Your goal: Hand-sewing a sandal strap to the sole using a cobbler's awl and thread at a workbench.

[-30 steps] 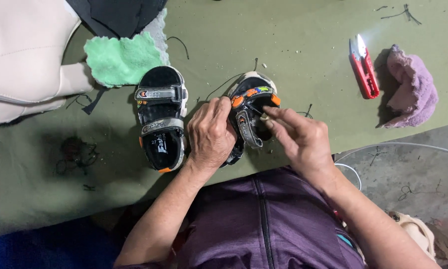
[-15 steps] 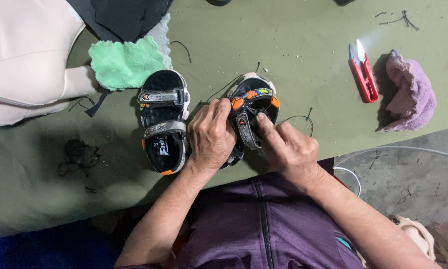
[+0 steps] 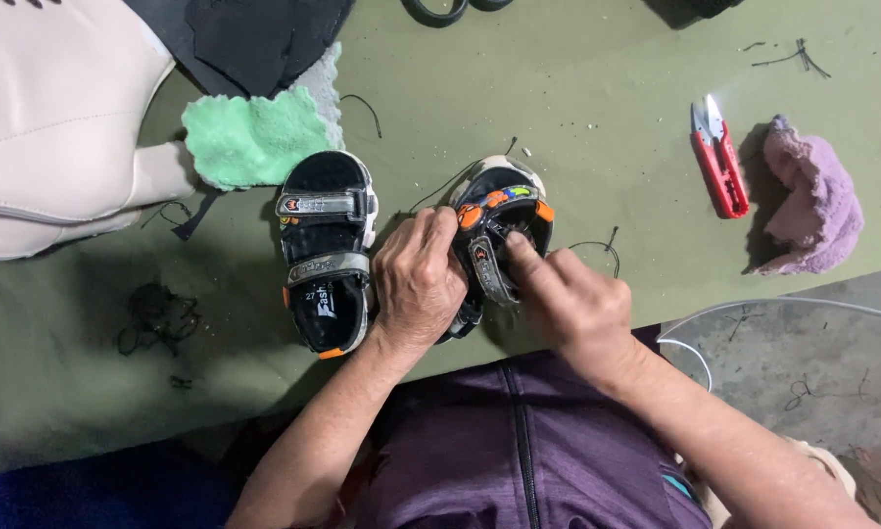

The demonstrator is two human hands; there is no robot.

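Since half a second earlier, my right hand (image 3: 572,299) had barely shifted: its fingers stayed pressed on the straps of the small black sandal with orange trim (image 3: 494,230), and my left hand (image 3: 419,279) was still wrapped around that sandal's near side, gripping it against the olive-green work surface (image 3: 577,108). A full second back, the right hand had sat further right, pinching at the strap edge; now it lay closer in. I could not tell whether the right fingers held a thread or only pushed on the strap.

The matching sandal (image 3: 325,255) lay flat just left of the left hand, its grey straps fastened and its footbed smooth and dark. A fuzzy green cloth (image 3: 249,137) touched its toe end. Well apart to the right lay red-handled thread snips (image 3: 719,162) beside a crumpled, nubbly pink cloth (image 3: 817,201). Loose black threads (image 3: 156,313) littered the surface.
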